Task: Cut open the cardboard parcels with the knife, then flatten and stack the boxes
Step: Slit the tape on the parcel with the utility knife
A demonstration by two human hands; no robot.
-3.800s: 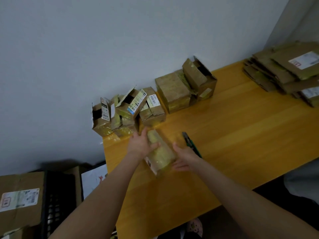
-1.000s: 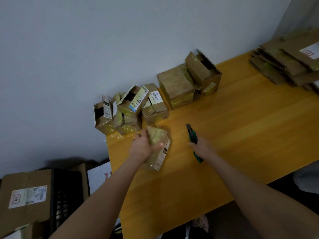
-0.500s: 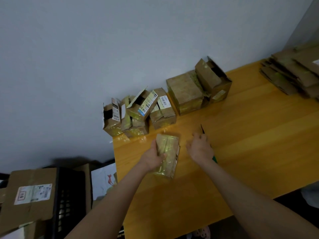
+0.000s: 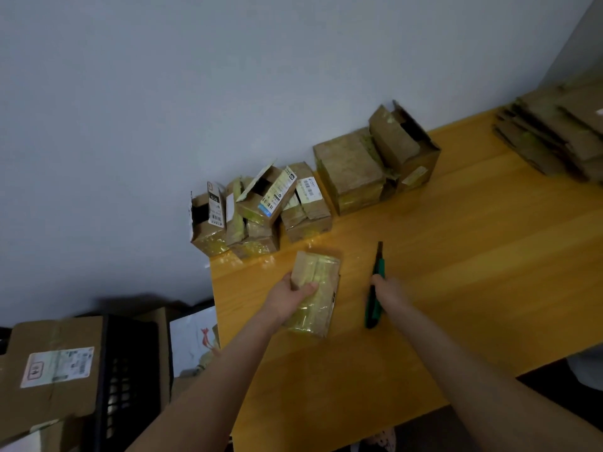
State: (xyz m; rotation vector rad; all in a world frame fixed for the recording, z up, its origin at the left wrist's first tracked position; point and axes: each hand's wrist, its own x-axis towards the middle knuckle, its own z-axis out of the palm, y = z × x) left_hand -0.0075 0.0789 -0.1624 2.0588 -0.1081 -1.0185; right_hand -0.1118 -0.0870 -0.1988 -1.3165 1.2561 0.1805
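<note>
Two bare arms reach from the bottom of the head view over a yellow wooden surface (image 4: 473, 256). The left hand (image 4: 287, 298) grips a tape-wrapped cardboard parcel (image 4: 321, 288) from its left side, with the thumb laid across the top face. The parcel lies flat on the surface near the left edge, its long side running away from the person.

Just to the right of it, and not touching it, is the knife (image 4: 372, 308), a box cutter with a green handle whose dark blade end points toward the wall (image 4: 228, 93). The right hand (image 4: 390, 293) is closed on the middle of the handle, fingers curled round it from the right, and the handle's near end sticks out below the hand. I cannot tell whether the knife rests on the wood or is lifted off it. The two hands are apart, each clamped on its own thing.

Against the grey wall behind the parcel stands a cluster of small boxes (image 4: 248, 220) with flaps cut open and white labels showing. To their right sits a larger box (image 4: 349, 171), and pressed against it is a box with raised flaps (image 4: 404, 148). At the far right a stack of flattened boxes (image 4: 554, 135) lies on the surface, well apart from the hands.

Beyond the left edge, lower down, are a black crate (image 4: 130, 370) and a brown carton (image 4: 49, 370) bearing a white label.
</note>
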